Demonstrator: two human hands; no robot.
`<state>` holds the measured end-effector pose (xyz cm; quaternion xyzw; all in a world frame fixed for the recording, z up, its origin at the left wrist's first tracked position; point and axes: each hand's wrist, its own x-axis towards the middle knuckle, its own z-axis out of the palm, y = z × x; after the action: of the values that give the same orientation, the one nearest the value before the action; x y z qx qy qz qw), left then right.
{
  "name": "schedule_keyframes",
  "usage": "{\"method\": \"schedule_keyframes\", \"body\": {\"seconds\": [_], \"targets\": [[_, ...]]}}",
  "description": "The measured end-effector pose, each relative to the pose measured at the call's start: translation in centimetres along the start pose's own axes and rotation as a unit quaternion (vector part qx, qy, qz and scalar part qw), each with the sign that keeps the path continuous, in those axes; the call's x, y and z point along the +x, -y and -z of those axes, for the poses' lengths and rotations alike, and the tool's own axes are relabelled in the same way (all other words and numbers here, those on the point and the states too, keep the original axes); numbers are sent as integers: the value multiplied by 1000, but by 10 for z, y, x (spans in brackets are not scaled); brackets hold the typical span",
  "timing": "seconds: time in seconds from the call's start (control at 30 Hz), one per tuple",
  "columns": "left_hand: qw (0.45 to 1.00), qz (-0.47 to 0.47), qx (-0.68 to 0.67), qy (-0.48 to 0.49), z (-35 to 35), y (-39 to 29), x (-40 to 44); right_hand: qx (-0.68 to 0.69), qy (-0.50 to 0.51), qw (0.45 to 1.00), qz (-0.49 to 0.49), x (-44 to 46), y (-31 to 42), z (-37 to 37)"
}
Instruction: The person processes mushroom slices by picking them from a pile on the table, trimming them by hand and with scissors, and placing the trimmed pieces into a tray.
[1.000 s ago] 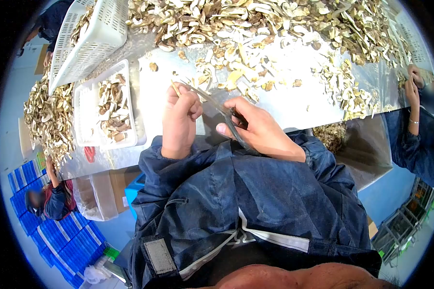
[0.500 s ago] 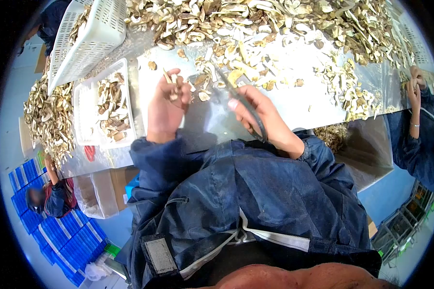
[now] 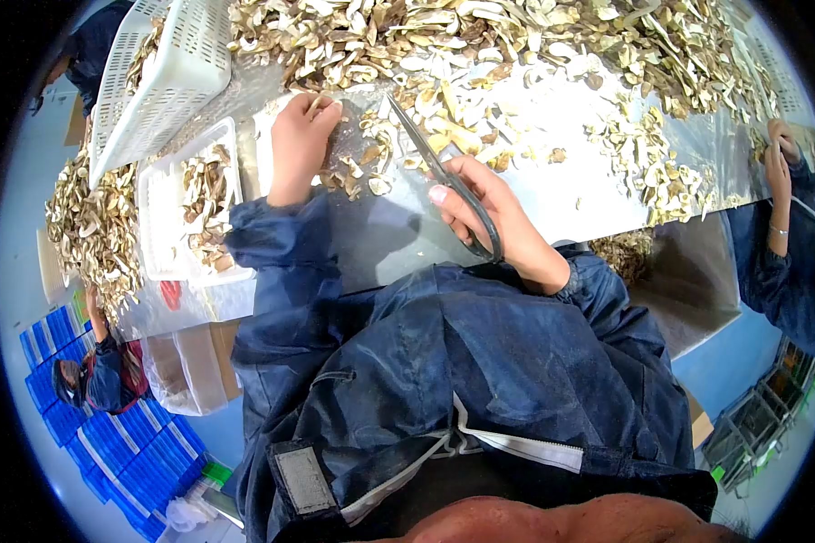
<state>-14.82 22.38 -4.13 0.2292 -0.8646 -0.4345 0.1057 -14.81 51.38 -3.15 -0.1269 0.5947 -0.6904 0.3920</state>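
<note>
My right hand (image 3: 503,217) grips a pair of dark metal scissors (image 3: 423,145), fingers around the handles. The blades point up and left over the table, looking closed together. My left hand (image 3: 299,145) is turned palm down at the left part of the work surface, its fingers drawn together on a pale mushroom slice (image 3: 315,105); anything else in the palm is hidden. Several dried mushroom slices (image 3: 376,145) lie between my hands, and brighter yellowish slices (image 3: 457,136) spread past the scissor tips.
A large heap of mushroom slices (image 3: 353,45) covers the far side. On the left stand a white perforated basket (image 3: 167,86) and a white tray (image 3: 160,217) with slices inside. A red object (image 3: 170,294) lies by the tray. Co-workers' hands (image 3: 777,149) are at the right edge.
My left hand has moved up and left and turned from palm up, with slices showing in it, to palm down. My right hand with the scissors has barely moved.
</note>
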Motion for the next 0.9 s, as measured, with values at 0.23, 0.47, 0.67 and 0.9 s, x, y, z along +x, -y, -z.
{"method": "schedule_keyframes", "body": {"seconds": [0.23,0.47,0.67,0.9], "targets": [[761,155,-611,153,14,-17,-49,-1,19,1000,-9,3,0,0],[659,162,-716,165,4,-19,-68,-12,6,1000,13,3,-6,0],[639,137,-736,179,5,-17,-72,-15,0,1000,24,2,-9,-1],[827,117,-549,1,12,-12,-28,-16,6,999,31,2,-7,-2]]}}
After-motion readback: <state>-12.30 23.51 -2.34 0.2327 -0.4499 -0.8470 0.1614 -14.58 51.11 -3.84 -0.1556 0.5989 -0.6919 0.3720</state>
